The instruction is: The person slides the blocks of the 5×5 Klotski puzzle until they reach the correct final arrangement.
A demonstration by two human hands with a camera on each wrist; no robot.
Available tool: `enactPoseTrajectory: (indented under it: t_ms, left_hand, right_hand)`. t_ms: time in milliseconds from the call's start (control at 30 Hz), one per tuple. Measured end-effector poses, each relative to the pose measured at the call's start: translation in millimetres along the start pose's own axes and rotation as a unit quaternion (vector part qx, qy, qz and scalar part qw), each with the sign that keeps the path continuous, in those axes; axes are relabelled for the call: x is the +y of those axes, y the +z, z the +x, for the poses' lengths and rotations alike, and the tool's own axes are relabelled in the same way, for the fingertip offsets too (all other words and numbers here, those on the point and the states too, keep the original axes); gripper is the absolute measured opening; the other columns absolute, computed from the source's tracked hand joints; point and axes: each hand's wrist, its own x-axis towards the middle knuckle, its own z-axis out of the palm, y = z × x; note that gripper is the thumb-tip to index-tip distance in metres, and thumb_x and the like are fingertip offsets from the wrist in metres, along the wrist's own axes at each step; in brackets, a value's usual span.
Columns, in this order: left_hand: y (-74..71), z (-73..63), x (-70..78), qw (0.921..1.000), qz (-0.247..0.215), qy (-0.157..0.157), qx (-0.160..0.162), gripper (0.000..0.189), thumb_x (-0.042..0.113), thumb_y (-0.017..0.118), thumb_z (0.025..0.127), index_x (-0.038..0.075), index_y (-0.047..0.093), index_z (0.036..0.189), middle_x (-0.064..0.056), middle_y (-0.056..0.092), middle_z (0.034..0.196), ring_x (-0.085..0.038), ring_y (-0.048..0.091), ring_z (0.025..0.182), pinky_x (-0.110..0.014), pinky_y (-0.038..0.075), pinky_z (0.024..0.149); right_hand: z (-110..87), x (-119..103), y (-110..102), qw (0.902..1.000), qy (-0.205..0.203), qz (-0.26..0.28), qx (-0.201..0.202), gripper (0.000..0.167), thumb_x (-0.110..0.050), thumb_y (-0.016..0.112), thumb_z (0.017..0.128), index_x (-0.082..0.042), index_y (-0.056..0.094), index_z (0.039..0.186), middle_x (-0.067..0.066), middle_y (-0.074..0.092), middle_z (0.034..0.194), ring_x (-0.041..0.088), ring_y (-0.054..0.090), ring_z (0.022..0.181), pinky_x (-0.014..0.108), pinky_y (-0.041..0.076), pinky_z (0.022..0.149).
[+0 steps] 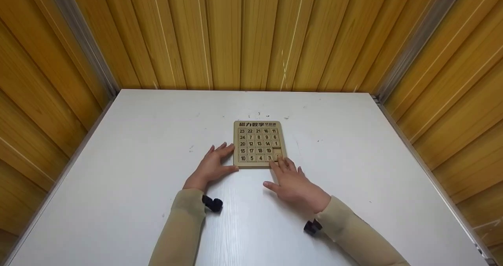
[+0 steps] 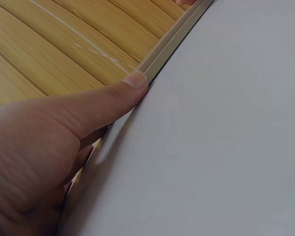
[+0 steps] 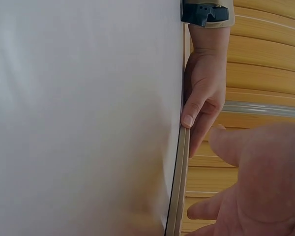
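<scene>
A wooden number slide puzzle (image 1: 255,165) lies flat on the white table, its numbered tiles in rows with one gap at the right side, second row from the bottom. At its lower left corner my left hand (image 1: 212,164) holds the frame, thumb on the near edge and fingers along the left side. The left thumb (image 2: 110,101) shows against the frame's edge in the left wrist view. My right hand (image 1: 292,181) reaches over the lower right corner, fingertips on the tile below the gap and thumb held out to the side. Its fingers partly hide that tile.
The white table (image 1: 137,140) runs out on all sides of the puzzle, with small dark marks beyond its far edge. Yellow wood-patterned panels (image 1: 224,34) stand behind and at both sides. Black wrist cameras (image 1: 213,204) sit at both sleeve cuffs.
</scene>
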Motion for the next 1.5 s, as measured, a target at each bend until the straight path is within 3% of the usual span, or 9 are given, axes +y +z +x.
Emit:
enactPoseTrajectory:
  t_ms: [733,933,1167,1500]
  left_hand:
    - [1.3,-0.4,0.3,0.9999,-0.005,-0.013,0.003,0.084,0.033,0.086,0.083,0.02,0.046,0.155,-0.003,0.037,0.167,-0.023,0.021,0.161,-0.047,0.004,0.135]
    - [1.6,-0.6,0.3,0.9999,-0.008,-0.007,0.006,0.082,0.033,0.085,0.084,0.02,0.047,0.155,0.001,0.042,0.164,-0.02,0.023,0.16,-0.044,0.003,0.136]
    - [2.2,-1.6,-0.4,0.9999,-0.013,-0.004,0.009,0.082,0.033,0.085,0.083,0.02,0.047,0.155,0.003,0.044,0.162,-0.021,0.023,0.16,-0.045,0.003,0.136]
    - [-0.6,-2.8,-0.7,0.9999,-0.014,0.0,0.007,0.082,0.033,0.085,0.083,0.022,0.046,0.155,-0.002,0.04,0.165,-0.029,0.019,0.161,-0.051,0.006,0.135]
  right_hand:
    - [16.8,3,-4,0.9999,0.009,0.011,0.003,0.084,-0.058,0.046,0.104,-0.015,0.011,0.167,0.015,-0.002,0.174,0.039,-0.006,0.161,0.069,0.003,0.129]
    - [20.1,3,-5,0.9999,0.008,0.01,0.002,0.083,-0.057,0.046,0.105,-0.014,0.012,0.167,0.016,-0.001,0.174,0.04,-0.006,0.161,0.07,0.002,0.129]
    - [13.9,-6,-1,0.9999,0.007,0.014,0.001,0.084,-0.059,0.047,0.103,-0.017,0.011,0.167,0.014,-0.001,0.174,0.036,-0.008,0.162,0.067,0.002,0.13]
    - [7.5,-19,2,0.9996,-0.028,0.001,-0.007,0.084,-0.06,0.046,0.103,-0.018,0.012,0.167,0.012,0.004,0.174,0.038,-0.004,0.162,0.066,0.005,0.131]
